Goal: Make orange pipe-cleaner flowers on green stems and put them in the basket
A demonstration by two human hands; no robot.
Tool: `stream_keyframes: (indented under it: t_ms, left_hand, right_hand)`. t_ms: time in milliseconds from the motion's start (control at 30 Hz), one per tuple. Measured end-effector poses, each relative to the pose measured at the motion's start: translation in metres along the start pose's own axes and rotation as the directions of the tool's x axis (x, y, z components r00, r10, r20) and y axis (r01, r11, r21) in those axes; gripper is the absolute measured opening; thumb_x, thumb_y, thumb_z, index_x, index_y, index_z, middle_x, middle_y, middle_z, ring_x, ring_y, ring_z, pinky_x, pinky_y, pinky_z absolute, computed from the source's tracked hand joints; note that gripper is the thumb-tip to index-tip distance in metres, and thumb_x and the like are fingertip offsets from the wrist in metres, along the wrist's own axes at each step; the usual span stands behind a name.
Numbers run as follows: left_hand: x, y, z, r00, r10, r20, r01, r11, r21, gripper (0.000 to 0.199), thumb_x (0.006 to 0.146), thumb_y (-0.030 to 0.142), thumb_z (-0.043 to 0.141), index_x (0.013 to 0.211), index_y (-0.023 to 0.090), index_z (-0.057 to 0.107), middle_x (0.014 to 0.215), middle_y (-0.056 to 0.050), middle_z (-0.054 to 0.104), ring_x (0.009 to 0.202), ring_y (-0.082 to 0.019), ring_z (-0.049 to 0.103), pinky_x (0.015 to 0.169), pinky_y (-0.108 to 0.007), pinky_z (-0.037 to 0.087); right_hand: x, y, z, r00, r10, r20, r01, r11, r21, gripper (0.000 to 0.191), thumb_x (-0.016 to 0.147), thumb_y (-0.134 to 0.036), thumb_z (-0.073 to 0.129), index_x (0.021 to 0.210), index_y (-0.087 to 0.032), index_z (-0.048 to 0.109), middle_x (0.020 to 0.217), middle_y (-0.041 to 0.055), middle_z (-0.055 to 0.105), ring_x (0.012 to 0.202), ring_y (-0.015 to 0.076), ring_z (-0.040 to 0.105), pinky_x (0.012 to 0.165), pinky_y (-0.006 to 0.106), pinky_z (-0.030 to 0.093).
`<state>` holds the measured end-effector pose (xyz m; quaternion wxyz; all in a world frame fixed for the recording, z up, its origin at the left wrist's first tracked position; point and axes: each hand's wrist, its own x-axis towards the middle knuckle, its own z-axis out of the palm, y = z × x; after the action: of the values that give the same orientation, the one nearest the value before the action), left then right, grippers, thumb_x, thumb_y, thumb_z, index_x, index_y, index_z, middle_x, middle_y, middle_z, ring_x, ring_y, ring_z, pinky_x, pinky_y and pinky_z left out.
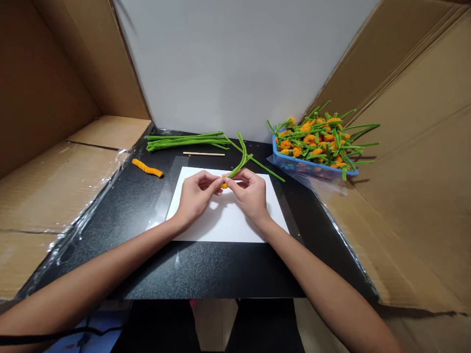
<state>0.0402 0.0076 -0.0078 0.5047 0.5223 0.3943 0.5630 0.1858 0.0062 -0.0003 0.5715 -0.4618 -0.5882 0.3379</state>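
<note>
Both hands meet over a white sheet of paper (228, 230), fingertips pinched around a small orange pipe-cleaner flower (224, 186). My left hand (196, 196) grips its orange part from the left, thumb and fingers closed. On the other side, my right hand (252, 195) is closed on the same piece, at the base of its bent green pipe-cleaner stems (243, 156), which stick up and fork. Fingers cover most of the orange part, so its exact shape is hidden.
Green pipe cleaners (184, 141) lie bundled at the back, near a thin wooden stick (203, 154). A twisted orange length (147, 168) rests at left. The blue basket (312, 169) at right is heaped with orange-and-green pieces. Cardboard walls (415, 196) flank the black table (165, 269).
</note>
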Motion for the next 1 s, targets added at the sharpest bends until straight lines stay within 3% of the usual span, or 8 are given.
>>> stream_keyframes:
  t_ms: [100, 233, 333, 467, 567, 767, 1000]
  left_hand:
    - [-0.001, -0.001, 0.001, 1.000, 0.014, -0.005, -0.014, 1.000, 0.001, 0.028, 0.074, 0.037, 0.082, 0.079, 0.013, 0.070, 0.073, -0.004, 0.072, 0.063, -0.013, 0.067, 0.064, -0.025, 0.056]
    - [0.000, -0.003, 0.000, 0.997, -0.082, -0.014, 0.080, 0.991, -0.107, 0.033, 0.072, 0.040, 0.084, 0.087, 0.013, 0.071, 0.079, -0.005, 0.075, 0.067, -0.015, 0.070, 0.069, -0.028, 0.058]
    - [0.001, -0.005, 0.000, 0.987, -0.164, -0.002, 0.161, 0.970, -0.181, 0.035, 0.071, 0.039, 0.085, 0.093, 0.014, 0.076, 0.086, -0.006, 0.076, 0.072, -0.015, 0.070, 0.076, -0.029, 0.058]
    - [0.001, -0.007, -0.001, 0.976, -0.212, -0.039, 0.200, 0.957, -0.210, 0.028, 0.068, 0.037, 0.087, 0.084, 0.015, 0.078, 0.085, -0.005, 0.076, 0.074, -0.014, 0.069, 0.077, -0.028, 0.057]
    - [0.001, -0.008, -0.002, 0.982, -0.173, -0.082, 0.158, 0.974, -0.161, 0.024, 0.071, 0.036, 0.085, 0.081, 0.016, 0.078, 0.081, -0.005, 0.076, 0.074, -0.014, 0.069, 0.077, -0.028, 0.056]
    - [-0.003, -0.007, 0.001, 0.978, -0.177, -0.109, 0.157, 0.973, -0.169, 0.024, 0.070, 0.036, 0.085, 0.078, 0.015, 0.076, 0.080, -0.005, 0.076, 0.075, -0.016, 0.069, 0.077, -0.029, 0.054]
    - [-0.006, -0.006, 0.007, 0.944, -0.273, -0.185, 0.230, 0.947, -0.226, 0.017, 0.065, 0.028, 0.084, 0.070, 0.014, 0.076, 0.076, -0.006, 0.075, 0.075, -0.016, 0.068, 0.080, -0.029, 0.053]
  right_hand:
    - [-0.001, -0.001, 0.001, 0.999, -0.050, -0.013, 0.050, 0.999, -0.001, 0.010, 0.080, -0.027, 0.073, 0.083, -0.021, 0.065, 0.082, 0.0015, 0.074, 0.079, 0.0185, 0.073, 0.076, 0.033, 0.060]
    - [-0.003, 0.000, 0.003, 0.996, -0.082, -0.042, 0.084, 0.995, 0.055, 0.036, 0.079, -0.019, 0.074, 0.106, -0.026, 0.051, 0.086, -0.0021, 0.076, 0.087, 0.0191, 0.075, 0.089, 0.037, 0.059]
    - [-0.004, 0.002, 0.003, 0.992, -0.111, -0.062, 0.114, 0.993, 0.041, 0.043, 0.079, -0.018, 0.076, 0.111, -0.027, 0.047, 0.088, -0.0015, 0.077, 0.090, 0.0197, 0.076, 0.091, 0.038, 0.057]
    - [-0.002, 0.006, 0.001, 0.987, -0.152, 0.043, 0.153, 0.988, -0.016, 0.022, 0.081, -0.023, 0.076, 0.100, -0.023, 0.064, 0.097, 0.0024, 0.078, 0.094, 0.0206, 0.074, 0.089, 0.037, 0.057]
    - [0.000, 0.008, -0.001, 0.984, -0.170, 0.060, 0.177, 0.971, -0.158, 0.008, 0.084, -0.027, 0.075, 0.091, -0.022, 0.075, 0.100, 0.0054, 0.077, 0.101, 0.0231, 0.070, 0.091, 0.040, 0.054]
    - [-0.001, 0.010, -0.001, 0.954, -0.300, -0.019, 0.282, 0.915, -0.288, 0.005, 0.086, -0.025, 0.074, 0.085, -0.024, 0.079, 0.091, 0.0052, 0.074, 0.092, 0.0226, 0.063, 0.078, 0.037, 0.053]
    - [0.000, 0.009, -0.004, 0.919, -0.375, 0.122, 0.394, 0.865, -0.310, 0.009, 0.088, -0.021, 0.072, 0.080, -0.023, 0.077, 0.082, 0.0049, 0.072, 0.082, 0.0214, 0.060, 0.070, 0.035, 0.049]
